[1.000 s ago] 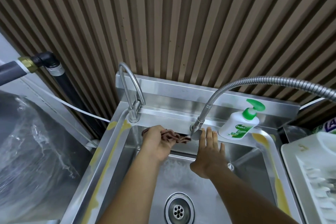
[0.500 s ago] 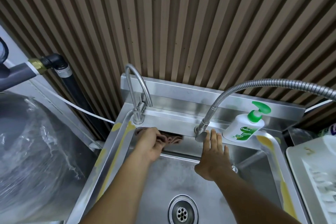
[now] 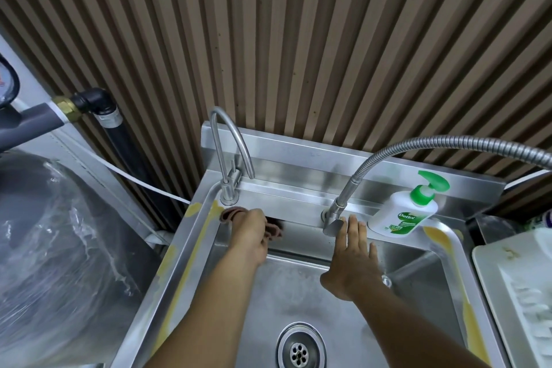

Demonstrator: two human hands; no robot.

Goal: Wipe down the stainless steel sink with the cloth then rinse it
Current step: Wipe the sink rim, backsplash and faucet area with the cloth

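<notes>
Left of centre in the frame, at the back wall of the sink [image 3: 301,240], the left hand [image 3: 249,233] had its fingers curled round a brownish cloth [image 3: 229,214], holding it against the steel just below the curved tap [image 3: 227,158]. To its right, the right hand [image 3: 352,260] lay flat and open on the same wall, straight fingertips beside the hose tap [image 3: 336,213], near a soap bottle [image 3: 400,215].

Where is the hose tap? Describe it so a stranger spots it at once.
Find the sink; two taps stand on its back ledge. The hose tap rises right of centre, beside the soap bottle, by the right hand. Unlike the smooth gooseneck tap at the left corner, its neck is ribbed.
</notes>
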